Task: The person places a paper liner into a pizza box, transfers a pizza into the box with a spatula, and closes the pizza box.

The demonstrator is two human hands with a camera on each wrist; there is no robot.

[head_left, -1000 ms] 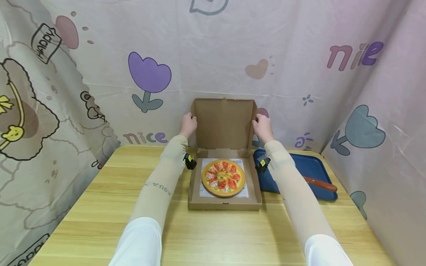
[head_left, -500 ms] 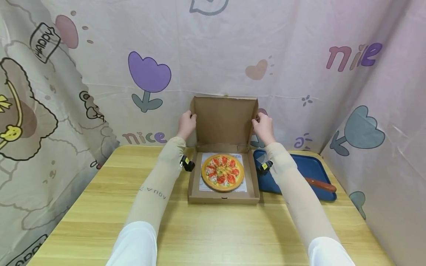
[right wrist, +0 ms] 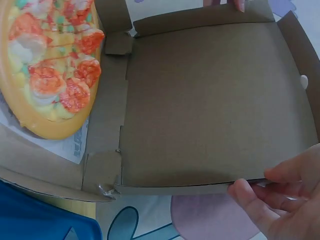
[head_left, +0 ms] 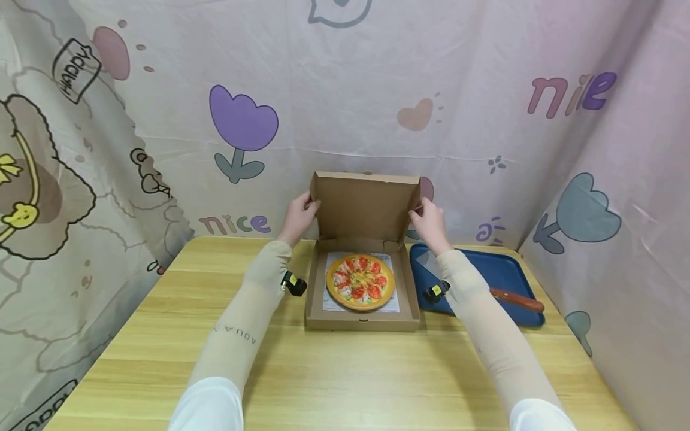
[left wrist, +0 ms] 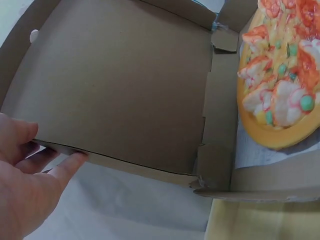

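A brown cardboard pizza box (head_left: 363, 325) stands on the table with its lid (head_left: 368, 206) raised and leaning forward a little. Inside lies a round pizza (head_left: 360, 282) topped with shrimp-like pieces, on a sheet of printed paper (head_left: 398, 305). My left hand (head_left: 299, 218) pinches the lid's left side flap; in the left wrist view the thumb and fingers (left wrist: 70, 165) meet at that edge. Opposite it, my right hand (head_left: 430, 222) holds the right side flap, its fingertips (right wrist: 243, 187) on the edge in the right wrist view.
Right of the box lies a blue tray (head_left: 507, 266), partly behind my right forearm. On it rests a tool with a wooden handle (head_left: 517, 299) and a flat metal blade (head_left: 428, 263). A printed curtain (head_left: 345, 120) hangs behind the wooden table (head_left: 345, 377).
Both hands have come down and slightly toward me with the lid, which now tilts further forward. The box's front edge has slid slightly away from me.
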